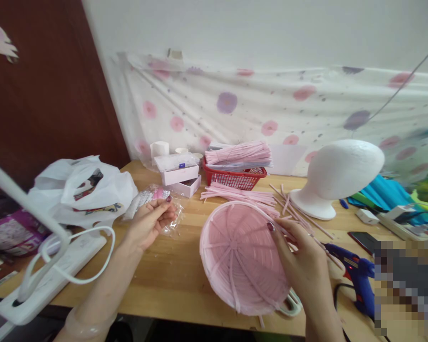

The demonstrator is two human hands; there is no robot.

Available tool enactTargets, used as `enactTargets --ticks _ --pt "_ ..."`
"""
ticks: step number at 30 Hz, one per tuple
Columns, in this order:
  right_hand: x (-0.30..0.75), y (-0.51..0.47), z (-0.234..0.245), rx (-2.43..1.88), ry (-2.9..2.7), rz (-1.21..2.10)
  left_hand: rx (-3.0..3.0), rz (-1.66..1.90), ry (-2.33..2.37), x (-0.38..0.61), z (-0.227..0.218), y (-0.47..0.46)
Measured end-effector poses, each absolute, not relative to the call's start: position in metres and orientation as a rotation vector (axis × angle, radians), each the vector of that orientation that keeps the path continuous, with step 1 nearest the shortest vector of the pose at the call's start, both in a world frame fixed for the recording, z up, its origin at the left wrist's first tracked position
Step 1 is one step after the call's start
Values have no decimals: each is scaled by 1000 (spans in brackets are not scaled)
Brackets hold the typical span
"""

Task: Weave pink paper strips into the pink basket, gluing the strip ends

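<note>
A round pink bowl-shaped piece (231, 266) with ribs radiating from its centre is tilted above the table's front part, its hollow side facing me. My right hand (305, 261) grips its right rim, thumb inside and fingers behind. To the left, my left hand (157, 216) is raised over the table with thumb and fingers pinched together; whatever they may hold is too small to make out. Close behind that hand lies a clear plastic packet (146, 197). Loose pink pipe cleaners (240, 194) lie beyond the bowl-shaped piece.
More pipe cleaners fill a red basket (231, 179) at the back. A white foam head (337, 175) stands at right, near a blue glue gun (360, 275) and a phone (364, 241). White boxes (176, 173), a plastic bag (82, 190) and a power strip (57, 280) occupy the left.
</note>
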State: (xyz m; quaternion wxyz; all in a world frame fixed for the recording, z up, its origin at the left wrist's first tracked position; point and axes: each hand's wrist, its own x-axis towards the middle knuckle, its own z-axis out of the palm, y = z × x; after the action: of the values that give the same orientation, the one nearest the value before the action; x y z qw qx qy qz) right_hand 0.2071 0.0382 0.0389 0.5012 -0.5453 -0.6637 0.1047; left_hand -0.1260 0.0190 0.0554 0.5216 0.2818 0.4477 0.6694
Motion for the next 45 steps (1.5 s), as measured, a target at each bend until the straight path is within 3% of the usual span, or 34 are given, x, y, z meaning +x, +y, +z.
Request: enactTargets --ticks 13,18,31,45 --pt "204 36 39 -1311 -1593 236 1107 1374 1528 -119 63 14" --pt "203 35 41 -1301 -1595 225 1084 1484 1583 -118 60 12" --pt "202 34 39 -1314 -1581 273 853 1724 1246 -115 60 6" --pt "202 33 37 -1324 -1579 259 723 1700 1138 -108 67 -1"
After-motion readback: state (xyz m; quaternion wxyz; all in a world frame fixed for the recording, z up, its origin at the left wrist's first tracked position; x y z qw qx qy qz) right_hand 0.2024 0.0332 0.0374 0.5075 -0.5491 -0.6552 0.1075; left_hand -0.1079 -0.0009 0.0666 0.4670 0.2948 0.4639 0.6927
